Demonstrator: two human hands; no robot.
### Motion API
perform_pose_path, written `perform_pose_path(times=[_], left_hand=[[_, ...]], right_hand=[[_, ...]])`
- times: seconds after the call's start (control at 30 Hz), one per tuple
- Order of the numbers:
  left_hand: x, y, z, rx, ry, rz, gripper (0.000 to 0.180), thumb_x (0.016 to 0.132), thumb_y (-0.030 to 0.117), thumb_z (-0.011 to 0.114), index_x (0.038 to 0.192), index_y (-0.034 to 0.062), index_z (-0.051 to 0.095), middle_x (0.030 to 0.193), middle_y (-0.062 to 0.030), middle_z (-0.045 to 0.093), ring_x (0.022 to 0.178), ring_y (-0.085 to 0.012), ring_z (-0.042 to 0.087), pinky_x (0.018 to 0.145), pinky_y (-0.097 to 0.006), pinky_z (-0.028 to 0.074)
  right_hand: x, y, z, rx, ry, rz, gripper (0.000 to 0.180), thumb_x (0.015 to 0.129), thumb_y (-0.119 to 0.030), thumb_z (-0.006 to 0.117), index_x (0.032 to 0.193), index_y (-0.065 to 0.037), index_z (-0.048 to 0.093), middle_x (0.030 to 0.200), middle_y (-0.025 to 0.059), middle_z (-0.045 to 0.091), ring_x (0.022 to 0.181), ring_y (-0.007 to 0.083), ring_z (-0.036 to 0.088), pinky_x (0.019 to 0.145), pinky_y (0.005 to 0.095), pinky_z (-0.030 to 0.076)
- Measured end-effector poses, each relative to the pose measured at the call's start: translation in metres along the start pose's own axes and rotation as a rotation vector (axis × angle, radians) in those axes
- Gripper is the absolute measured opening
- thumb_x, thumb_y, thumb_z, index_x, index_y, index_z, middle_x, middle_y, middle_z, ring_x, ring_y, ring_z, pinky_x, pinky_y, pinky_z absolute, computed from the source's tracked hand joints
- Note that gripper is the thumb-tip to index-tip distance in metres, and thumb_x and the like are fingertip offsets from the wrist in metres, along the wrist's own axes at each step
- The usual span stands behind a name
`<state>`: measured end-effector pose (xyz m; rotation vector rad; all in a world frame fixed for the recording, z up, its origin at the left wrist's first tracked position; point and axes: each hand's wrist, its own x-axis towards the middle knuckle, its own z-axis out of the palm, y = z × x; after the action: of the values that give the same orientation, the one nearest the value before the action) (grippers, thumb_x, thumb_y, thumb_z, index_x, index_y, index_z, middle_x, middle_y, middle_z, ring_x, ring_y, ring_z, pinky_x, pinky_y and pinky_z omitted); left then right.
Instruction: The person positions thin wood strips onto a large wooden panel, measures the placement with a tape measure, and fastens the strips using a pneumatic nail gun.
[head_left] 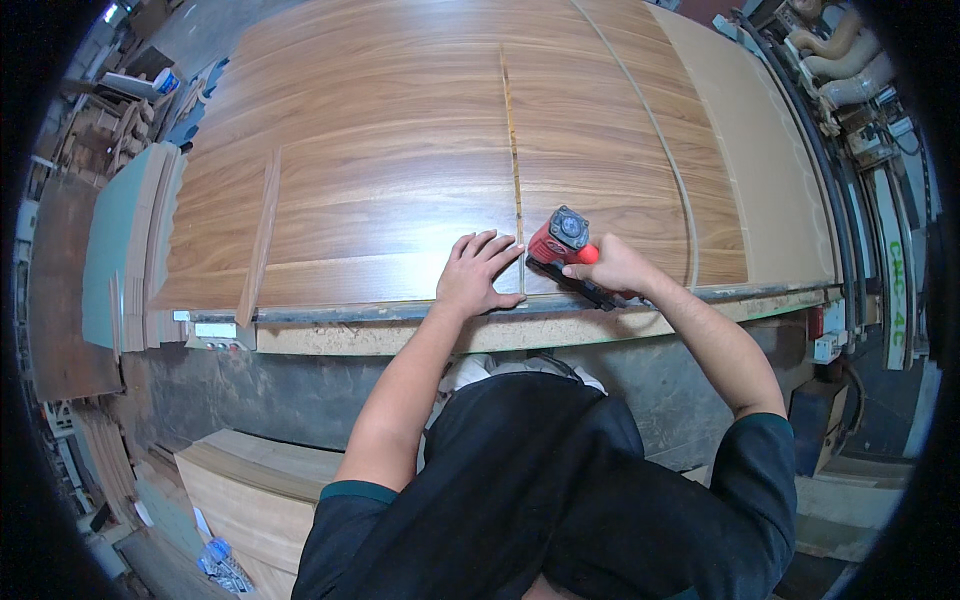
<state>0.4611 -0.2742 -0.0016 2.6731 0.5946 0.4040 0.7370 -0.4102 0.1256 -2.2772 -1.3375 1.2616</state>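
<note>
My right hand (618, 268) is wrapped round the grip of a red and black nail gun (556, 238). Its nose end rests close to a long narrow strip (515, 165) that runs away from me, and the exact contact is hidden. On the other side of that strip, my left hand (478, 274) lies with fingers spread, its thumb and fingertips reaching the strip's near end. Beneath both hands is a large wood-grain panel (380, 180), flat on the workbench.
A thin pale hose (655, 120) curves across the panel's right side. At the left lies a loose wooden strip (262, 235). A plain tan board (775, 170) borders the panel at right. Stacked boards (130, 240) stand left; more wood (250, 490) lies behind me, with a plastic bottle (222, 565).
</note>
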Motion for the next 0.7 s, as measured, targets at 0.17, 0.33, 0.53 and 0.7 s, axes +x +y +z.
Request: perform_pose_path(times=[0.17, 0.33, 0.53, 0.7], left_hand=[[0.0, 0.001, -0.002, -0.011, -0.001, -0.002, 0.094, 0.081, 0.068, 0.091, 0.164, 0.0301, 0.066, 0.169, 0.0006, 0.062, 0.161, -0.0279, 0.05, 0.139, -0.054, 0.032], [0.0, 0.0, -0.002, -0.005, -0.022, -0.01, 0.093, 0.082, 0.07, 0.089, 0.163, 0.0298, 0.067, 0.17, 0.0004, 0.061, 0.162, -0.0278, 0.048, 0.14, -0.054, 0.03], [0.002, 0.0, -0.003, -0.008, -0.03, -0.004, 0.092, 0.083, 0.071, 0.088, 0.163, 0.0293, 0.067, 0.17, 0.0, 0.061, 0.163, -0.0277, 0.048, 0.14, -0.054, 0.029], [0.0, 0.0, -0.004, -0.008, -0.029, -0.016, 0.092, 0.083, 0.07, 0.089, 0.162, 0.0292, 0.068, 0.169, -0.0002, 0.061, 0.162, -0.0278, 0.048, 0.139, -0.054, 0.03]], right_hand=[[-0.008, -0.019, -0.007, -0.013, -0.039, 0.06, 0.053, 0.097, -0.047, 0.091, 0.126, -0.004, 0.085, 0.099, 0.0199, 0.085, 0.091, 0.0289, 0.082, 0.09, 0.0444, 0.064], [-0.008, -0.026, -0.01, -0.041, -0.035, 0.09, 0.052, 0.096, -0.047, 0.091, 0.125, -0.004, 0.085, 0.098, 0.0205, 0.085, 0.091, 0.0299, 0.083, 0.089, 0.0446, 0.064], [-0.003, -0.02, -0.006, -0.066, -0.018, 0.059, 0.051, 0.096, -0.047, 0.092, 0.122, -0.004, 0.086, 0.097, 0.0206, 0.085, 0.091, 0.0318, 0.083, 0.09, 0.0464, 0.065], [-0.007, -0.036, -0.013, -0.085, -0.048, 0.1, 0.049, 0.095, -0.046, 0.092, 0.118, -0.004, 0.086, 0.097, 0.0221, 0.086, 0.093, 0.0334, 0.084, 0.09, 0.0467, 0.064]])
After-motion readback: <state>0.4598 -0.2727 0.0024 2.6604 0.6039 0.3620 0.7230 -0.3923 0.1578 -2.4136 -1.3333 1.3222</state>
